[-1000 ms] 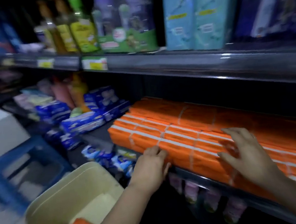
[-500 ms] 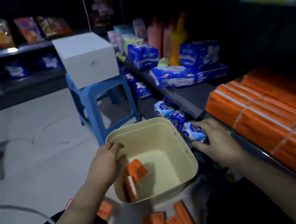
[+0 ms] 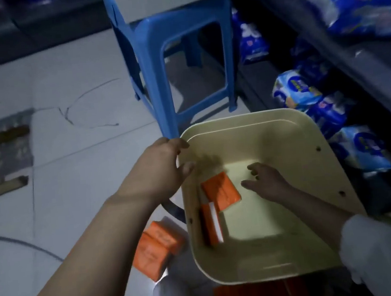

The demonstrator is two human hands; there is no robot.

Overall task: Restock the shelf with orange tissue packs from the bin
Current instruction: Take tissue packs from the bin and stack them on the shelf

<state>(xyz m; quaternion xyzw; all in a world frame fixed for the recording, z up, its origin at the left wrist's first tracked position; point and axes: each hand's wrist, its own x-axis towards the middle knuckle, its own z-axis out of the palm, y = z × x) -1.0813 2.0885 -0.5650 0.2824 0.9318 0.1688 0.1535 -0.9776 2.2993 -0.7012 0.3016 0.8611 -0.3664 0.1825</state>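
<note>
The cream bin [image 3: 292,137] stands on the floor below me. Two orange tissue packs are inside it: one [image 3: 220,191] lies flat near the left wall, the other [image 3: 211,223] stands on edge against that wall. My left hand [image 3: 160,169] holds the bin's left rim near its far corner, thumb inside. My right hand [image 3: 264,181] is down inside the bin with fingers spread, just right of the flat pack and holding nothing. More orange packs [image 3: 156,246] lie on the floor left of the bin. The shelf's orange row is out of view.
A blue plastic stool [image 3: 175,53] stands just beyond the bin with a white box on top. Dark shelves with blue-wrapped packs [image 3: 302,91] run along the right. Tiled floor with a thin cable [image 3: 83,104] lies to the left.
My view swung from the shelf's orange row down to the bin. My right hand left the shelf edge and went down into the bin; my left hand stays at the bin's left rim.
</note>
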